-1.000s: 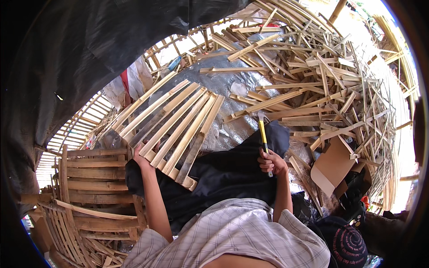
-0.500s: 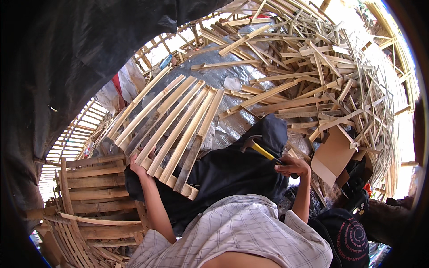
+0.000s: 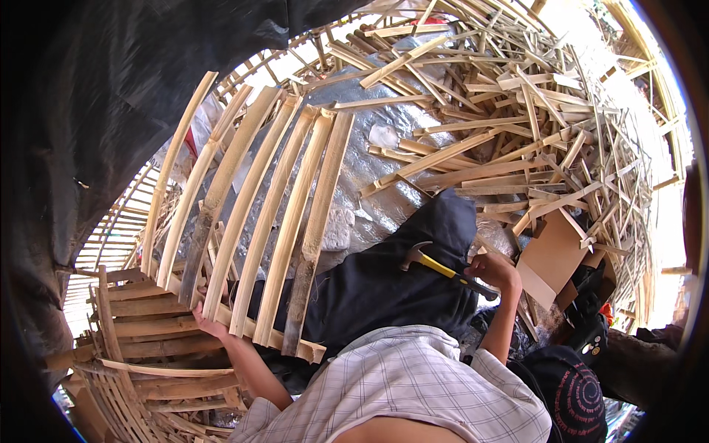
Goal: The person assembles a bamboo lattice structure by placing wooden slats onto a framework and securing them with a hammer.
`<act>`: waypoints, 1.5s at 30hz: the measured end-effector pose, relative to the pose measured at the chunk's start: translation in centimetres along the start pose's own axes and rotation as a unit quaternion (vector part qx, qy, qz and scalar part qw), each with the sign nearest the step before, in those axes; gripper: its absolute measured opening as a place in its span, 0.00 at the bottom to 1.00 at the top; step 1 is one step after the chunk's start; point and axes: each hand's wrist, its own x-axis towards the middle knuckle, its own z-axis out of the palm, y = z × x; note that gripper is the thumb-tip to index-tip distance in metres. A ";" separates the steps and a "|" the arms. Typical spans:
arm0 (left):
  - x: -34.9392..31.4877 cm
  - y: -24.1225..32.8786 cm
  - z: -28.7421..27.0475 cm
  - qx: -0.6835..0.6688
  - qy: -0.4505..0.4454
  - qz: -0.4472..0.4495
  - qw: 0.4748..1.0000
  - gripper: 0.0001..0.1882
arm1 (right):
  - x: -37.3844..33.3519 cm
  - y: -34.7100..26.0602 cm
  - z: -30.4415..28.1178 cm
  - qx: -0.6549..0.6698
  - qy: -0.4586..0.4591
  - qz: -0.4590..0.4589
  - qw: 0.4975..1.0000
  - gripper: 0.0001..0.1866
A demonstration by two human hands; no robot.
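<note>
My left hand (image 3: 211,322) is closed on the lower cross strip of a bamboo slat rack (image 3: 246,210). Several pale split-bamboo slats run side by side from that strip, and some have darker, greyish faces. The rack leans over my lap, its slats pointing away from me. At the right, my right hand (image 3: 495,272) grips a claw hammer (image 3: 437,266) with a yellow and black handle. The hammer's head points left above my dark-trousered leg, apart from the rack. Slats partly cover the fingers of my left hand.
A large heap of loose bamboo strips (image 3: 509,140) lies at the far right, beside grey plastic sheeting (image 3: 347,166). An open cardboard box (image 3: 550,255) stands near my right hand. At the left are a finished-looking bamboo rack (image 3: 159,325) and a hanging black sheet (image 3: 133,88).
The slat rack has tilted up and shifted left and nearer in my left hand. My right hand has turned, so the hammer handle slants down to the right, its end now showing.
</note>
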 end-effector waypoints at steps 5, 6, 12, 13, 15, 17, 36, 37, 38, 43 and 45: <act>-1.8 0.6 -2.0 0.062 0.064 0.037 0.995 0.21 | 2.5 -8.3 -6.3 0.020 0.275 -0.098 0.956 0.11; -2.3 0.2 -1.2 0.081 0.117 0.059 0.988 0.21 | 4.7 -9.7 -7.0 0.069 0.302 -0.142 0.940 0.11; -2.4 -0.1 0.8 0.118 -0.011 0.020 0.993 0.24 | 25.8 -18.8 -8.7 0.303 0.193 -0.257 0.897 0.10; -2.1 -0.2 1.5 0.117 -0.015 0.013 0.993 0.24 | 29.9 -20.0 -8.4 0.256 0.199 -0.261 0.909 0.10; -2.0 -0.2 1.7 0.134 -0.003 0.017 0.991 0.22 | 36.1 -22.5 -8.1 0.154 0.232 -0.257 0.925 0.12; -1.8 -0.8 1.9 0.156 0.005 0.034 0.987 0.21 | 42.3 -23.4 -8.9 0.086 0.301 -0.279 0.908 0.14; -2.1 -0.3 2.5 0.164 0.050 0.061 0.983 0.16 | 53.0 -29.8 -10.6 0.017 0.431 -0.050 0.901 0.15; -2.1 -0.3 2.4 0.168 0.045 0.064 0.983 0.17 | 52.9 -29.6 -11.1 0.021 0.416 -0.045 0.908 0.14; -1.8 -0.6 2.3 0.167 0.038 0.057 0.983 0.16 | 53.9 -28.3 -11.8 0.050 0.433 -0.036 0.899 0.15; -1.3 -0.4 2.1 0.226 0.022 0.050 0.973 0.21 | 54.6 -23.7 -12.5 0.419 0.454 -0.052 0.785 0.26; -1.8 0.3 1.2 0.202 0.024 0.041 0.978 0.20 | 53.1 -23.5 -10.8 0.670 0.263 -0.184 0.670 0.21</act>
